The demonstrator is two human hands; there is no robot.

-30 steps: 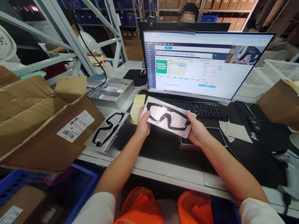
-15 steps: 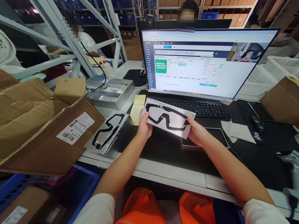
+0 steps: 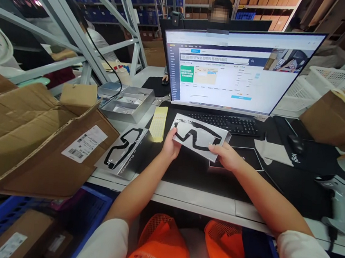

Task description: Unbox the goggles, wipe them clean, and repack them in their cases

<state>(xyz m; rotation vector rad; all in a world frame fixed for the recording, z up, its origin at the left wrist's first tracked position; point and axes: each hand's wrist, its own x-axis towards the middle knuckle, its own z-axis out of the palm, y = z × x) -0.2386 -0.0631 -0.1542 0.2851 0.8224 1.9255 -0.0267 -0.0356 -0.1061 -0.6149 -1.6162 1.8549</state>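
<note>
Both hands hold a flat white box (image 3: 201,137) printed with a black goggle outline, above the black desk mat (image 3: 193,170) in front of the keyboard (image 3: 227,124). My left hand (image 3: 171,145) grips its lower left edge. My right hand (image 3: 225,156) grips its lower right edge, fingers curled under it. The box is tilted with its right end turned away. A second box of the same kind (image 3: 123,152) lies flat on the desk to the left of my left hand.
A monitor (image 3: 237,70) stands behind the keyboard. An open cardboard carton (image 3: 32,139) fills the left, with a metal tray (image 3: 128,106) and yellow label sheet (image 3: 158,123) behind. A barcode scanner (image 3: 339,200) sits right. Another person sits beyond the monitor.
The box has turned in my hands, its right end swinging away. My right hand slid from the right end to the lower edge. The camera view shifted slightly.
</note>
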